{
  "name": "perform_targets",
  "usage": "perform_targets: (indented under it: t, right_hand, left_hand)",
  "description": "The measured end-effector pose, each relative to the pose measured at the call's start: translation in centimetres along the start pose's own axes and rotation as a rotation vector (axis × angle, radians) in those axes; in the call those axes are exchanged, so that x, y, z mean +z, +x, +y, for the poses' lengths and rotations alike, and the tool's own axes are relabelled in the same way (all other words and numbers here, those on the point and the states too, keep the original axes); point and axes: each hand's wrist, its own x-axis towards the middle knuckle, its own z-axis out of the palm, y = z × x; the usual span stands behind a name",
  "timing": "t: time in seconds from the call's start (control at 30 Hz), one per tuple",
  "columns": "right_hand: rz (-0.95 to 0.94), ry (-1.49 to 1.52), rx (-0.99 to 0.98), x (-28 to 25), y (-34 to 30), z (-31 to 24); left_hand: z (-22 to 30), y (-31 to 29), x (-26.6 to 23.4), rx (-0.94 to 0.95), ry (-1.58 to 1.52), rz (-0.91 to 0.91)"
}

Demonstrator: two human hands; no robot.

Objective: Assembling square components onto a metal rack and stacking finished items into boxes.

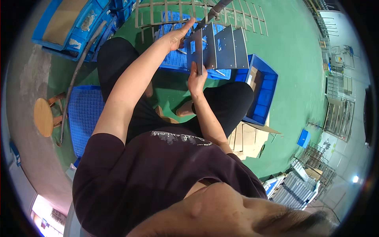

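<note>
Several flat dark grey metal plates with small holes and cut-outs stand upright in a spaced row in front of me. My right hand [197, 81] grips the lower edge of the leftmost metal plate [195, 55], thumb on its face. Beside that plate's upper left edge is my left hand [176, 38], one digit stretched toward a metal rod [214, 14]; its other fingers are partly hidden. The neighbouring plate [226, 49] stands to the right, apart from my hands. Under the plates sits a blue plastic grid crate [172, 60].
A blue bin [265, 89] with cardboard inside stands right of my knee, above flattened cardboard [246, 140]. At left are blue bins [81, 33], a blue grid crate [85, 114], a wooden stool [43, 117] and a long bent pole [74, 79]. A metal lattice [244, 15] lies beyond.
</note>
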Motion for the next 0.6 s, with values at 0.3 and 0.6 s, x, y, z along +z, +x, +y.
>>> perform_targets:
  t: [0.3, 0.6]
  right_hand:
    - [-0.013, -0.022, 0.004, -0.4, 0.2, -1.3]
    - [0.021, -0.018, -0.020, -0.1, 0.2, -1.2]
  left_hand:
    - [0.1, 0.1, -0.2, -0.015, 0.010, 0.042]
    - [0.6, -0.3, 0.2, 0.008, -0.055, 0.009]
